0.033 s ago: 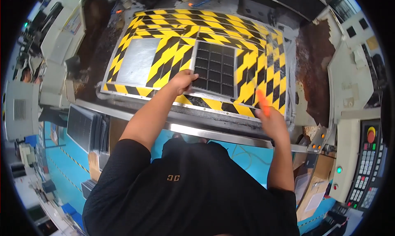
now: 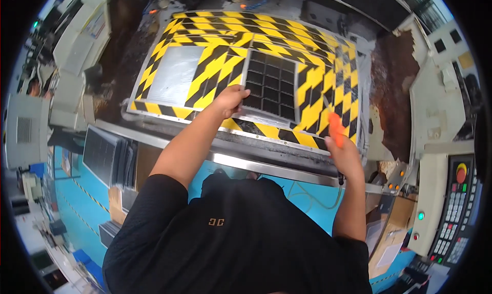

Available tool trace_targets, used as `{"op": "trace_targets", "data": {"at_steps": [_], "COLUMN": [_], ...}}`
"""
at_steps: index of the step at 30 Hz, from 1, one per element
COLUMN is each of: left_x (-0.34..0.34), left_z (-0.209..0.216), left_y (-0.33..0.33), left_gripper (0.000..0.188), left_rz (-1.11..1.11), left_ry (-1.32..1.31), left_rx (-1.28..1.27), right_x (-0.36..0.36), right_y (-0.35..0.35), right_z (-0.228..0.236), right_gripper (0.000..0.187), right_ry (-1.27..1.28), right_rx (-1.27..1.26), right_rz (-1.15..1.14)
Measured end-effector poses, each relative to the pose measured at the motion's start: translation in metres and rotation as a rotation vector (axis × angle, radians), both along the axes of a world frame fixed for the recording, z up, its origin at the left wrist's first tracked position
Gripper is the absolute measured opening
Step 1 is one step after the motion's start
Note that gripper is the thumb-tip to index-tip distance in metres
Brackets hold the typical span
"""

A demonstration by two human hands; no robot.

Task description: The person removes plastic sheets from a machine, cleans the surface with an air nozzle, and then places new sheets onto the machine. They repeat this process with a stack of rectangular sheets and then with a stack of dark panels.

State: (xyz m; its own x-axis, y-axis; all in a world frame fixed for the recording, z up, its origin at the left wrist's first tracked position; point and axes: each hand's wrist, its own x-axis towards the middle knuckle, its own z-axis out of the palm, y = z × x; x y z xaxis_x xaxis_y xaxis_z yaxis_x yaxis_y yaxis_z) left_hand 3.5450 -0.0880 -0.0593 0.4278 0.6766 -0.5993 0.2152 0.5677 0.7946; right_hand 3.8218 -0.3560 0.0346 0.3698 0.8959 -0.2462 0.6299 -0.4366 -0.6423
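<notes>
A black panel divided into a grid of rectangular cells (image 2: 271, 84) lies in a recess of the yellow-and-black striped fixture plate (image 2: 215, 71). My left hand (image 2: 231, 100) is at the panel's left edge with its fingers curled closed; the thumb side overlaps the border, and what the fingers grip, if anything, is hidden. In my right hand (image 2: 344, 154) is an orange air blow gun (image 2: 335, 127), held right of the panel. Its thin nozzle points up and away over the striped tape. A second recess, with a silvery flat surface (image 2: 175, 74), lies to the left.
A metal ledge (image 2: 246, 163) runs between me and the plate. Stacked dark panels (image 2: 105, 155) stand at the lower left. On the right is a control panel (image 2: 453, 212) with a red stop knob (image 2: 462, 173). A thin hose (image 2: 307, 194) hangs below the ledge.
My right hand and the blow gun have shifted slightly right and toward me, and the nozzle shows more clearly. My left hand stays at the panel edge, with the view moved slightly.
</notes>
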Motion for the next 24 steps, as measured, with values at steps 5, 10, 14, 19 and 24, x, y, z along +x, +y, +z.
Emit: {"op": "trace_targets", "data": {"at_steps": [5, 10, 14, 19, 24], "left_x": [-0.096, -0.267, -0.478, -0.630, -0.698], "left_z": [0.089, 0.157, 0.144, 0.083, -0.009], "left_y": [-0.021, -0.093, -0.177, -0.335, -0.417], "left_gripper": [0.013, 0.024, 0.034, 0.039, 0.036], "left_rz": [0.370, 0.717, 0.967, 1.258, 1.446], "left_ry": [-0.633, -0.605, -0.462, -0.201, -0.283], "left_rx": [-0.270, 0.194, 0.500, 0.591, 0.502], "right_x": [-0.061, -0.185, -0.269, -0.359, -0.427], "right_y": [0.008, 0.022, 0.034, 0.035, 0.010], "right_z": [0.002, 0.020, 0.026, 0.016, -0.035], "right_gripper": [0.026, 0.025, 0.036, 0.035, 0.027], "right_ry": [0.134, 0.282, 0.493, 0.190, -0.049], "right_rx": [-0.014, 0.046, -0.196, -0.357, -0.501], "right_rz": [-0.091, 0.545, 0.711, 1.005, 1.011]}}
